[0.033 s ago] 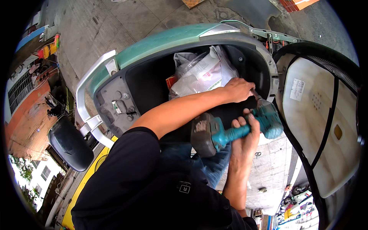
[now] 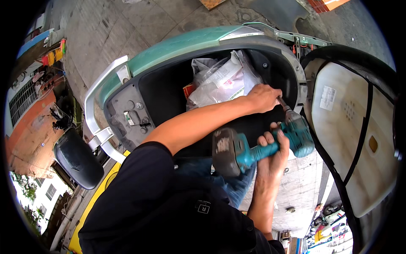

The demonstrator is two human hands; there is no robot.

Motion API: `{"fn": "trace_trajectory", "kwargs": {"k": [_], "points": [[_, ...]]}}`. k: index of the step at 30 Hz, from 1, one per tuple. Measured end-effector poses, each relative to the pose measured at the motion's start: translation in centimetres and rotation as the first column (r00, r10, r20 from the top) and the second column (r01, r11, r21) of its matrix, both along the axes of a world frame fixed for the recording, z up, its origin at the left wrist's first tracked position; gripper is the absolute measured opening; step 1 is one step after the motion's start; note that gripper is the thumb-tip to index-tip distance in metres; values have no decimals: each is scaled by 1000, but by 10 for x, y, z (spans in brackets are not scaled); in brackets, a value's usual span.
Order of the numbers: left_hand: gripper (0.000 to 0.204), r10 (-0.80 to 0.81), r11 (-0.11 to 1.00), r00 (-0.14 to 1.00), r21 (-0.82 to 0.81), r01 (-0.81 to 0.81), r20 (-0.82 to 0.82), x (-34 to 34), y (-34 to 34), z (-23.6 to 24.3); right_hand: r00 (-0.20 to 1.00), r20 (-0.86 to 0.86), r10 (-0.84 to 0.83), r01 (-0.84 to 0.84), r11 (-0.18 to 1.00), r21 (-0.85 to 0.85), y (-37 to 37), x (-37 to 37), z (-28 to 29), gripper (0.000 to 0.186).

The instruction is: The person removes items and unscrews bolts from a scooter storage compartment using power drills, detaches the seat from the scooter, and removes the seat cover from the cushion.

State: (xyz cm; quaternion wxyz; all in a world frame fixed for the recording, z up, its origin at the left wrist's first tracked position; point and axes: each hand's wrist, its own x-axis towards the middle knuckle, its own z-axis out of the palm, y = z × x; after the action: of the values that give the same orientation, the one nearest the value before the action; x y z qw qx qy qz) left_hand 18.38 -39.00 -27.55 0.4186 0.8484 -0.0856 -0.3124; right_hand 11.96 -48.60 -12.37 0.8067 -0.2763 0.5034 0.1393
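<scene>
A teal power drill (image 2: 252,154) lies across the near edge of the scooter's open storage box, gripped around its handle by the closed fingers of the right hand (image 2: 273,160). The left hand (image 2: 264,98) reaches over, fingertips pinched at the drill's bit (image 2: 282,103). Beyond its wrist, a clear plastic bag (image 2: 224,82) of papers sits inside the black storage box (image 2: 163,86). The seat (image 2: 338,135) stands open at right; paved ground (image 2: 156,25) spreads farther off.

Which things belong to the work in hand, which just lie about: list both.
Apparently in use:
teal power tool, in the right hand
its shaft, at the left hand
open storage compartment

Lying about:
clear plastic bag in the compartment
orange item on the ground
</scene>
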Motion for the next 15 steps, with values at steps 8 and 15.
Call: {"fn": "trace_trajectory", "kwargs": {"k": [8,15], "points": [[17,-195,958,961,249,144,194,-3,25,97,989,-47,139,-142,988,-59,-93,-67,16,31],[24,-573,732,815,392,557,-85,-64,-27,139,977,124,174,-181,982,54,-164,-179,-40,36]]}}
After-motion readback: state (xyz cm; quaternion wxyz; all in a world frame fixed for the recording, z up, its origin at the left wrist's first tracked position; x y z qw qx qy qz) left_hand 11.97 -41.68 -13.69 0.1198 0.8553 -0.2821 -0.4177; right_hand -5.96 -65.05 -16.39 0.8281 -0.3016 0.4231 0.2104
